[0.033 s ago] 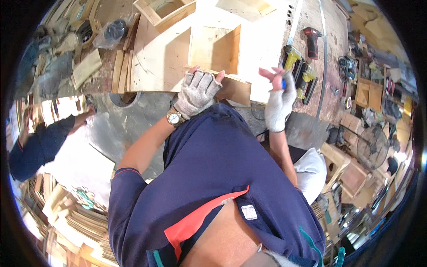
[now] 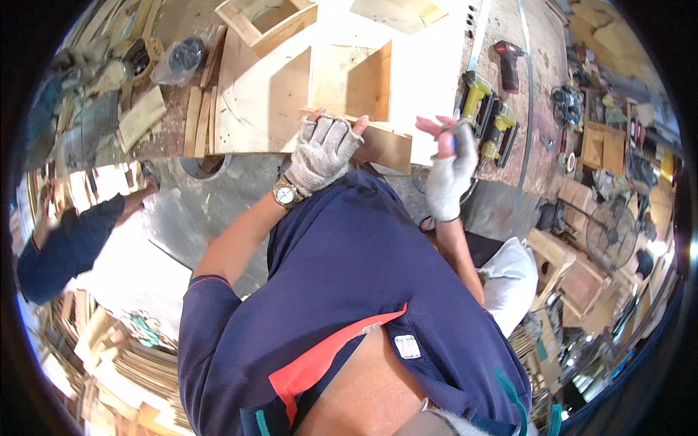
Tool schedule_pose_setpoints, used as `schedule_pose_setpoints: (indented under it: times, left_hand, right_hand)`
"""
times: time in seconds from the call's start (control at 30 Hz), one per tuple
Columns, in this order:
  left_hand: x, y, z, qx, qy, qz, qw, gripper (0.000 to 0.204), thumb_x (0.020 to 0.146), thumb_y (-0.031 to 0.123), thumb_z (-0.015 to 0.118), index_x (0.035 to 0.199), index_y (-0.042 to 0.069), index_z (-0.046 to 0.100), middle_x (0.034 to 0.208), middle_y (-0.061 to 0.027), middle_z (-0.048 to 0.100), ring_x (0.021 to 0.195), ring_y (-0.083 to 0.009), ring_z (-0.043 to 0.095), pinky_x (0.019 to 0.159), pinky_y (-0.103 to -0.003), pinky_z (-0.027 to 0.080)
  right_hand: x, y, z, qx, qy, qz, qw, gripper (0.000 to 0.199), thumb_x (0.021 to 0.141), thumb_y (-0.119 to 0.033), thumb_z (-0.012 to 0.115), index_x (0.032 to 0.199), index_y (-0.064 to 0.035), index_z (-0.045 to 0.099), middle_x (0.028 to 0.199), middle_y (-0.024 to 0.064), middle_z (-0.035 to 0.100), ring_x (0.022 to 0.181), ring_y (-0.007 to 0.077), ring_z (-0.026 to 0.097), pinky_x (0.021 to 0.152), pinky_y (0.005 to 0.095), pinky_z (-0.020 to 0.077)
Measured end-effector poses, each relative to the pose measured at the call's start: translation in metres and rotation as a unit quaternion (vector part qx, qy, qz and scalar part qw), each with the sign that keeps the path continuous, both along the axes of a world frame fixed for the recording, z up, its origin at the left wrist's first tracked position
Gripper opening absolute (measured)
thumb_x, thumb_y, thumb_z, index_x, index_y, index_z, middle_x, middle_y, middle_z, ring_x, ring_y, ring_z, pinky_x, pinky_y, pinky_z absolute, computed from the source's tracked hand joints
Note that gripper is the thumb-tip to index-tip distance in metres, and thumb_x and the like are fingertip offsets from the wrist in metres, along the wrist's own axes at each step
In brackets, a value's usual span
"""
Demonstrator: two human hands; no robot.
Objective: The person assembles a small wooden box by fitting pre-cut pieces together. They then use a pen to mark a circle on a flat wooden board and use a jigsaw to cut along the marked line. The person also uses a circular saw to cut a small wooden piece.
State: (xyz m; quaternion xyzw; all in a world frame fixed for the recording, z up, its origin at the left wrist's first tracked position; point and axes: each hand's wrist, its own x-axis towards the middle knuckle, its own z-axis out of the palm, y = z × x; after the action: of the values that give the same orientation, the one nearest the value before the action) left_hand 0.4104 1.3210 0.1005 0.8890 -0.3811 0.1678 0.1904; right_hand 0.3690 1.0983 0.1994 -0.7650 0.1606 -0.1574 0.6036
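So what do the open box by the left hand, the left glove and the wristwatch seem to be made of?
Open box: bare wood, perhaps plywood; it looks pale, matt and unvarnished.
Left glove: knitted fabric, perhaps cotton; greyish white with a soft, ribbed look.
Wristwatch: probably gold-toned metal, since it has a yellowish sheen, though coated plastic can't be ruled out.

"Where is the left hand?"
"Gripping a board at the near side of an open wooden box; its bare fingertips curl over the edge."
"And the right hand?"
"Apart from the board, something blue at its fingers; two yellow tools and a red-and-black drill lie beyond."
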Motion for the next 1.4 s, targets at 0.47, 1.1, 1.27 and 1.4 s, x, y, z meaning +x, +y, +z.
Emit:
schedule_pose_setpoints:
  times: [0.47,1.1,1.27,1.4]
  left_hand:
    - [0.053,0.076,0.046,-0.38,0.226,-0.017,0.897,0.023,0.112,0.013,0.053,0.13,0.001,0.061,0.112,-0.018,0.07,0.096,-0.0252,0.068,0.095,-0.038,0.054]
    - [-0.038,0.266,0.022,-0.671,0.677,-0.023,0.301,0.02,0.115,0.028,0.052,0.123,0.01,0.058,0.156,-0.0254,0.055,0.143,-0.0429,0.054,0.116,-0.049,0.046]
    - [-0.083,0.325,0.037,-0.656,0.666,-0.009,0.354,0.022,0.115,0.029,0.053,0.12,0.008,0.056,0.153,-0.0257,0.057,0.139,-0.0413,0.059,0.113,-0.049,0.051]
    - [-0.113,0.365,0.052,-0.631,0.637,-0.004,0.443,0.016,0.117,0.023,0.049,0.115,0.006,0.052,0.143,-0.0318,0.062,0.13,-0.041,0.065,0.111,-0.051,0.054]
  right_hand:
    - [-0.061,0.072,-0.03,0.01,-0.063,-0.304,0.951,0.027,0.108,-0.029,0.066,0.101,-0.0038,0.068,0.088,0.0022,0.063,0.079,0.0099,0.056,0.07,0.0283,0.0468]
    - [-0.102,0.358,-0.022,0.476,-0.034,0.089,0.874,0.05,0.11,-0.043,0.052,0.075,-0.008,0.052,0.049,0.0095,0.049,0.037,0.0174,0.042,0.038,0.0317,0.0322]
    - [-0.136,0.43,-0.035,0.477,-0.028,0.066,0.876,0.052,0.11,-0.047,0.053,0.075,-0.0083,0.052,0.049,0.0081,0.048,0.038,0.0166,0.043,0.037,0.0304,0.0307]
    - [-0.149,0.459,-0.043,0.557,-0.003,0.129,0.821,0.054,0.112,-0.052,0.045,0.078,-0.0118,0.053,0.054,0.0088,0.051,0.042,0.0215,0.049,0.045,0.0343,0.0402]
